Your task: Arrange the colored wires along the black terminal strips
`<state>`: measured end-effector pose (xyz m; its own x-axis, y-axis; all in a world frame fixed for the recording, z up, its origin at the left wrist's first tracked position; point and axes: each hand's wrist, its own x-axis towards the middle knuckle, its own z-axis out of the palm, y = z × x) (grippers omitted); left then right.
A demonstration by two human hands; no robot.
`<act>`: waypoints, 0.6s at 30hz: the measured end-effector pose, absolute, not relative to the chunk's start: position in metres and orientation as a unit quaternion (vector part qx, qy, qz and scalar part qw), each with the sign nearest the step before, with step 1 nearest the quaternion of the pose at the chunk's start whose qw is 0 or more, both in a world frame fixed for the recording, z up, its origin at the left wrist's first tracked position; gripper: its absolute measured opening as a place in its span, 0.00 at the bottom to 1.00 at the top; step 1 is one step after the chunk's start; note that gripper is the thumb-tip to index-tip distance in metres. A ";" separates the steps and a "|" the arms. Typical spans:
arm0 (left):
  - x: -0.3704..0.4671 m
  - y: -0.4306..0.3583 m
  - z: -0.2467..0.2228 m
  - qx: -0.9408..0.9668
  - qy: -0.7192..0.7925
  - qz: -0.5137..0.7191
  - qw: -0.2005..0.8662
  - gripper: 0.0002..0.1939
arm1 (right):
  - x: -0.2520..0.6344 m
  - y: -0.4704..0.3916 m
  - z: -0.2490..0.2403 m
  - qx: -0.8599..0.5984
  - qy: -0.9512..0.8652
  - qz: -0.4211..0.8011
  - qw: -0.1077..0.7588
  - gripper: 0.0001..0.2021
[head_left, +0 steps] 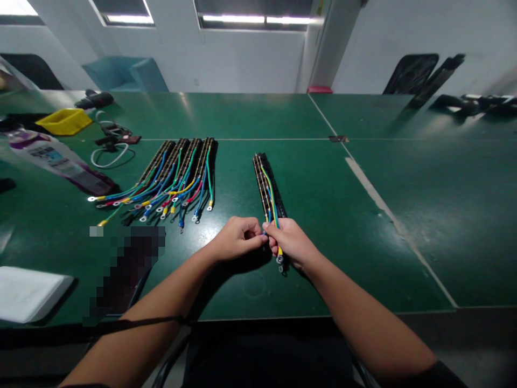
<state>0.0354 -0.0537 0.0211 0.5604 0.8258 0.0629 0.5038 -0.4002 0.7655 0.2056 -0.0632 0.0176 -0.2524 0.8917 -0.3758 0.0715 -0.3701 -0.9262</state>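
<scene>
A black terminal strip [262, 180] with a row of brass-coloured contacts lies lengthwise before me on the green table. Yellow-green and blue wires [272, 196] run along it towards me. Around these wires, at the strip's near end, my right hand [288, 240] is closed, and ring lugs [280, 260] stick out below its fingers. My left hand [244, 237] pinches a blue wire at the strip's near left corner, its fingertips almost meeting the right hand's. The near end of the strip is hidden by the hands.
Several wired terminal strips [183, 167] lie side by side to the left, lugs towards me. Farther left are a plastic bottle [60, 159], a yellow bin [67, 122] and a white cable [109, 161]. A white box [30, 293] and a blurred-out dark object [125, 272] lie near the front edge.
</scene>
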 end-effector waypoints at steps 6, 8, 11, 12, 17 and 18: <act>0.035 -0.055 0.023 0.809 0.411 0.215 0.362 0.16 | 0.205 -0.063 0.016 -0.525 -0.451 0.645 0.326 0.13; 0.035 -0.055 0.024 0.810 0.411 0.212 0.360 0.16 | 0.205 -0.063 0.016 -0.524 -0.452 0.644 0.326 0.13; 0.036 -0.055 0.024 0.805 0.418 0.218 0.361 0.15 | 0.205 -0.063 0.016 -0.526 -0.456 0.641 0.324 0.13; 0.036 -0.055 0.024 0.802 0.422 0.220 0.362 0.15 | 0.205 -0.063 0.016 -0.527 -0.457 0.639 0.324 0.13; 0.036 -0.054 0.022 0.805 0.421 0.218 0.356 0.16 | 0.206 -0.064 0.018 -0.530 -0.457 0.637 0.323 0.13; 0.036 -0.054 0.022 0.808 0.419 0.215 0.352 0.16 | 0.206 -0.064 0.018 -0.530 -0.456 0.638 0.324 0.13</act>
<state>0.0363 -0.0543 0.0219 0.5555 0.8299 0.0528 0.5264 -0.4001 0.7502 0.2060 -0.0643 0.0179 -0.2290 0.8957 -0.3812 0.0703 -0.3753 -0.9242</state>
